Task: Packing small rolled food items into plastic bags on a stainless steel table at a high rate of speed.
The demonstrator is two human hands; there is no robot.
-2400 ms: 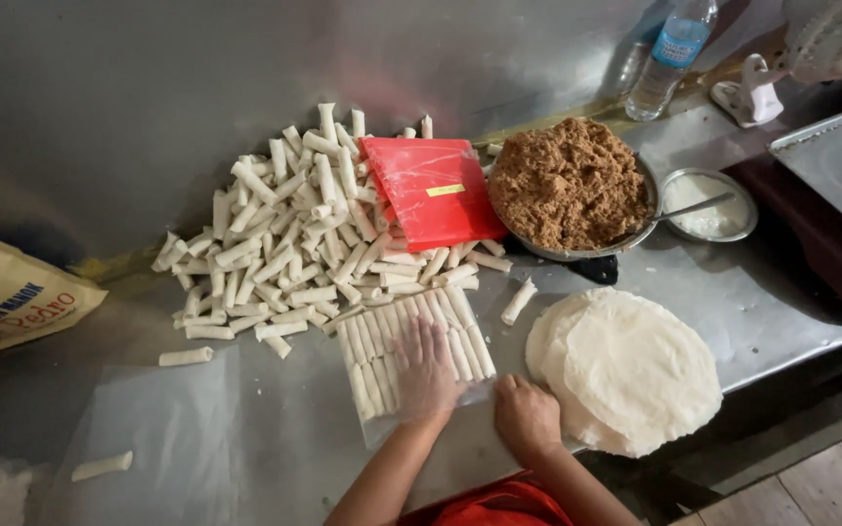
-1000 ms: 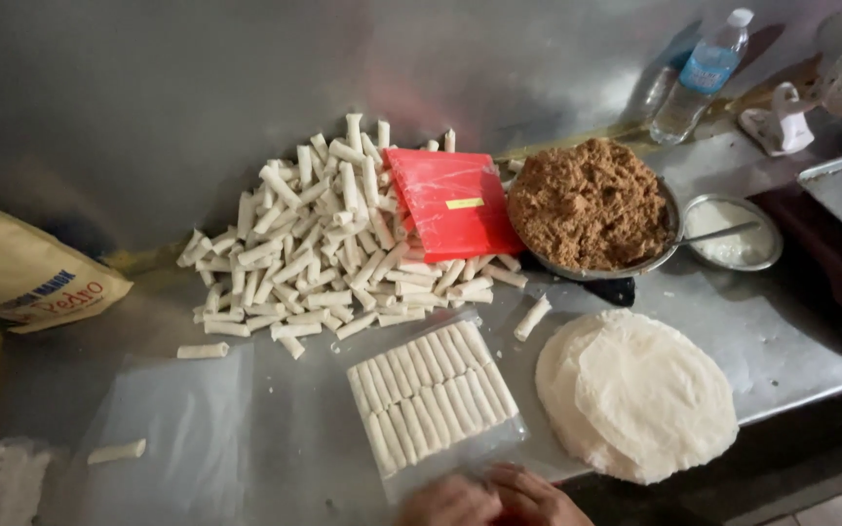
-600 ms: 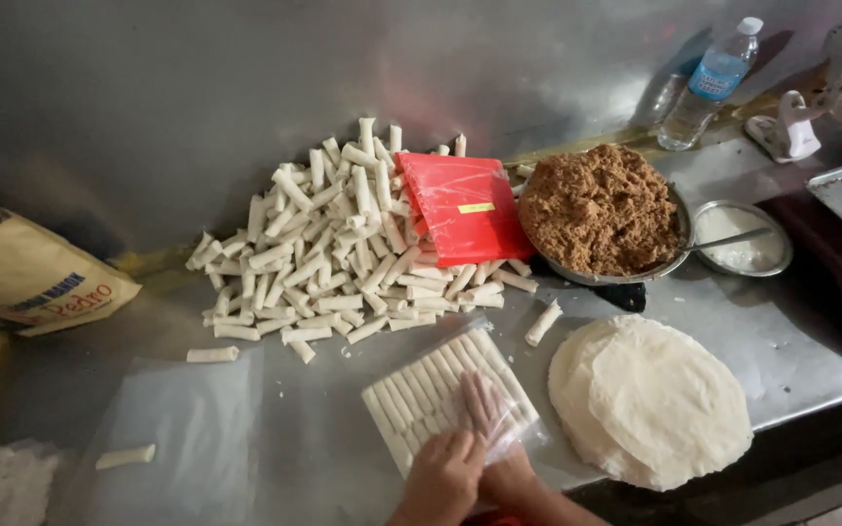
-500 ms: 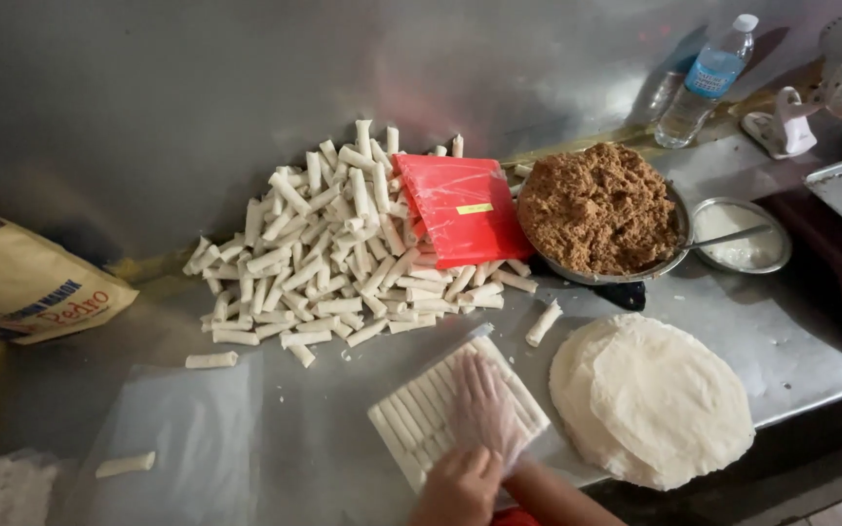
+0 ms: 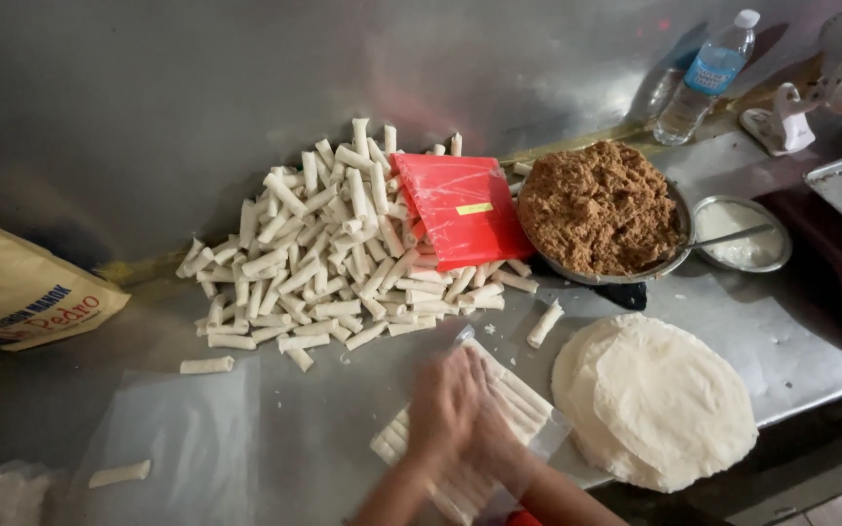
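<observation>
Both my hands, left (image 5: 445,404) and right (image 5: 499,453), blur over the clear bag of rolls (image 5: 523,404) at the bench (image 5: 791,341) front edge; finger state unclear, so I'd press evenly, keeping rows flat.

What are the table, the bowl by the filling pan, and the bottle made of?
Table: looks like stainless steel, brushed grey with dull reflections.
Bowl: likely polished metal, with a shiny rim; holds something white.
Bottle: clear plastic by its look, see-through with a white cap and blue label.
</observation>
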